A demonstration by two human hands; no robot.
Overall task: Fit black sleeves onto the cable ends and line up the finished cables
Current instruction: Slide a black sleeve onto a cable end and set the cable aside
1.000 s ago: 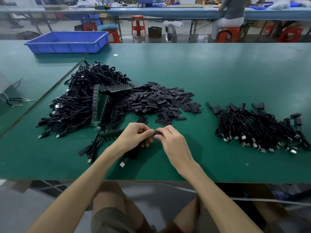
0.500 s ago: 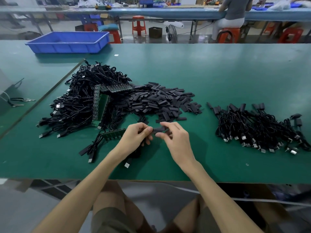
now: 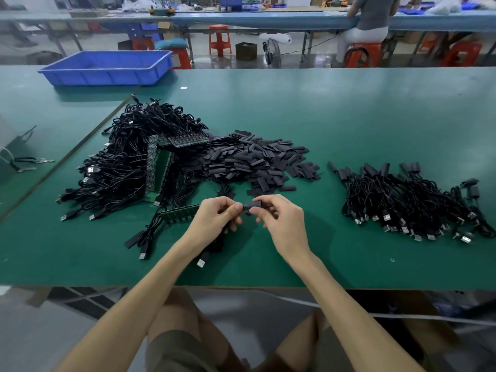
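Note:
My left hand [image 3: 214, 218] pinches the end of a black cable whose USB plug [image 3: 201, 262] dangles below my wrist. My right hand [image 3: 281, 221] pinches a black sleeve [image 3: 252, 205] held between both hands just above the green table. Behind my hands lies a heap of loose black sleeves [image 3: 255, 162]. A big tangle of unsleeved black cables [image 3: 128, 162] with green circuit strips [image 3: 161, 167] fills the left. Sleeved cables [image 3: 408, 200] lie bunched on the right with their plugs toward me.
A blue plastic bin [image 3: 107, 67] stands at the table's far left. A short green board strip [image 3: 179, 212] and loose cables [image 3: 145, 237] lie left of my left hand. A person sits on an orange stool [image 3: 365, 53] at the bench behind.
Both hands have lifted slightly and drawn a little apart. The sleeve now shows plainly between my fingertips, where before they were bunched together over it.

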